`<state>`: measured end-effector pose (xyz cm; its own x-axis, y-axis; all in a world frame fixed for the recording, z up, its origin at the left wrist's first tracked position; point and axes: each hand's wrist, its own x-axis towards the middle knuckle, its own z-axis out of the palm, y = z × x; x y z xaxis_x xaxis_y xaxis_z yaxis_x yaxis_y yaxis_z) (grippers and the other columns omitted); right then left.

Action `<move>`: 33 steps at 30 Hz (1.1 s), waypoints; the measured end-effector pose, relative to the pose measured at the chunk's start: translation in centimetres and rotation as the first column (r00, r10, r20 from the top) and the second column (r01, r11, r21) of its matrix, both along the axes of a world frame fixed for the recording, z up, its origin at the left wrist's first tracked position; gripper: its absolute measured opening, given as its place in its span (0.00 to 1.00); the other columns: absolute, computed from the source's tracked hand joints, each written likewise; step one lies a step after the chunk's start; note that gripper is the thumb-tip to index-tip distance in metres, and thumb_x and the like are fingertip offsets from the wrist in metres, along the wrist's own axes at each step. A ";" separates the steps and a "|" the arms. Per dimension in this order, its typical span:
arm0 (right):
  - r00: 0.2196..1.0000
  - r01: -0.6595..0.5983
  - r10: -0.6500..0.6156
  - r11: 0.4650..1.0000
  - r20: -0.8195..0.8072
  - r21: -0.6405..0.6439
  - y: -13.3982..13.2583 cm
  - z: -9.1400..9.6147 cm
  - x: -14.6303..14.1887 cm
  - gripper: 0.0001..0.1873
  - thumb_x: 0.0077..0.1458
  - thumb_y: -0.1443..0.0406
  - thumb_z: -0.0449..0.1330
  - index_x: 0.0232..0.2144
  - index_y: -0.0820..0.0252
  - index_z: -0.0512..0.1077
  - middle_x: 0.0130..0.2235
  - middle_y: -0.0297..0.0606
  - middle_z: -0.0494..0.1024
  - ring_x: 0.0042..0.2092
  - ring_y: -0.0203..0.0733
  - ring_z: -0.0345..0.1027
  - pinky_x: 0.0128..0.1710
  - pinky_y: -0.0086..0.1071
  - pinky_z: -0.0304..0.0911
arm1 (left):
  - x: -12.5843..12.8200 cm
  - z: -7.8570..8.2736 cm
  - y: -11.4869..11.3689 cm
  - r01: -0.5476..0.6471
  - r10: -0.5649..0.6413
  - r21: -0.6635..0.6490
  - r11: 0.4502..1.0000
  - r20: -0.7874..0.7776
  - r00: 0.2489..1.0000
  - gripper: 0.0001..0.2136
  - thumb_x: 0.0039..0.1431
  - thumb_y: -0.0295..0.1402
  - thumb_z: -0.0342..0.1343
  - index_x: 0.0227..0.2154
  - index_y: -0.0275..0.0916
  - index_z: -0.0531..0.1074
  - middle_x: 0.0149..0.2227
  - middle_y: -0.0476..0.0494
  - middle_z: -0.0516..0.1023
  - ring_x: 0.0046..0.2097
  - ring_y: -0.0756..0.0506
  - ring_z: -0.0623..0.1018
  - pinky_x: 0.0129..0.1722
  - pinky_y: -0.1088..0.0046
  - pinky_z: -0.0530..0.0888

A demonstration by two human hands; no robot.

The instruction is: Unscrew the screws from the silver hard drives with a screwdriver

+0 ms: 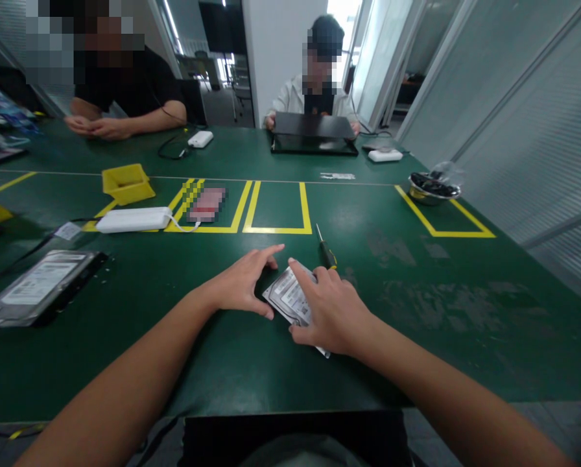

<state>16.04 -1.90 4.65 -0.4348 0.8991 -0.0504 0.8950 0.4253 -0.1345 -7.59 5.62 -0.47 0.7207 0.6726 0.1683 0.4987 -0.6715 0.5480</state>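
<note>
A small silver hard drive (286, 295) with a printed label lies at a slant near the front middle of the green table. My right hand (336, 311) covers its right part. The thumb is at the drive's near long edge, the index finger reaches across its top, and the other fingers are bent at the far side. My left hand (246, 282) is open just left of the drive, thumb and fingers spread, with nothing between them. Beyond my right hand lies a screwdriver (326, 253) with a dark handle, its metal shaft pointing away from me.
A larger hard drive (42, 282) lies at left. Farther back are a white power strip (135, 220), a yellow bin (128, 183), a pixelated phone-like object (207, 204) and a metal bowl (432, 189) of dark items. Across the table, one person holds a black panel (314, 126); another rests their hands.
</note>
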 end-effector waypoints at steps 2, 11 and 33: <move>1.000 0.005 -0.005 1.000 -0.007 -0.008 -0.3 0.2 0.4 0.58 0.43 0.48 0.62 0.70 0.56 0.43 0.51 0.53 0.68 0.49 0.61 0.63 0.45 0.53 0.64 | 0.1 0.1 -0.1 -0.003 0.003 -0.006 1.000 -0.002 1.000 0.61 0.38 0.56 0.69 0.69 0.41 0.40 0.54 0.34 0.67 0.54 0.33 0.69 0.57 0.51 0.66; 0.999 0.038 -0.038 0.999 -0.007 -0.017 -1.6 1.2 3.0 0.58 0.44 0.49 0.63 0.71 0.56 0.40 0.52 0.53 0.67 0.51 0.60 0.62 0.48 0.53 0.63 | 0.4 0.1 -0.3 -0.008 0.007 -0.020 1.000 -0.011 1.000 0.60 0.38 0.58 0.69 0.69 0.42 0.41 0.54 0.36 0.67 0.54 0.34 0.68 0.57 0.50 0.65; 0.843 0.522 -0.510 0.852 0.174 -0.030 1.6 0.9 23.9 0.54 0.55 0.40 0.53 0.70 0.63 0.35 0.54 0.59 0.67 0.51 0.60 0.67 0.51 0.43 0.59 | 1.0 0.5 -0.4 -0.034 0.030 -0.050 0.998 -0.068 0.997 0.57 0.41 0.57 0.67 0.69 0.44 0.42 0.55 0.37 0.66 0.54 0.35 0.67 0.57 0.53 0.64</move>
